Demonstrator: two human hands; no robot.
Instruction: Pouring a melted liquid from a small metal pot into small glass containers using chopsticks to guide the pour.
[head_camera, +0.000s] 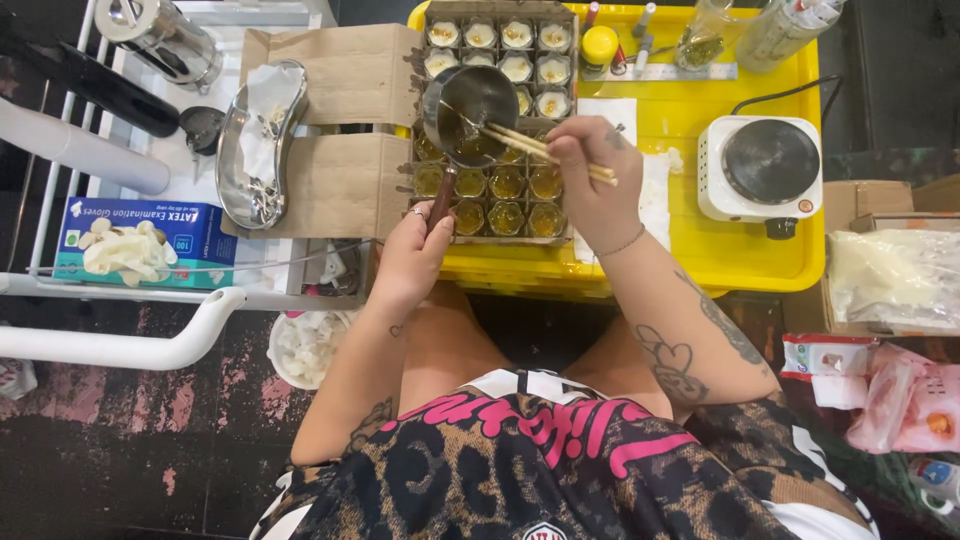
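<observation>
Pot (470, 110) over jar box (500, 120) (amber-filled)

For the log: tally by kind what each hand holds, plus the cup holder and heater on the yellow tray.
Small metal pot, held by left hand: 1
Wooden chopsticks, held by right hand: 2
Cardboard cup tray: 1
White hotplate: 1
Total: 5

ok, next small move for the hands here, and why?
Probably tip the small pot a little further with the left hand. It hangs tilted over the grid of small cups, and the right hand has chopsticks at its lip; the far rows look pale, the near ones amber.
</observation>
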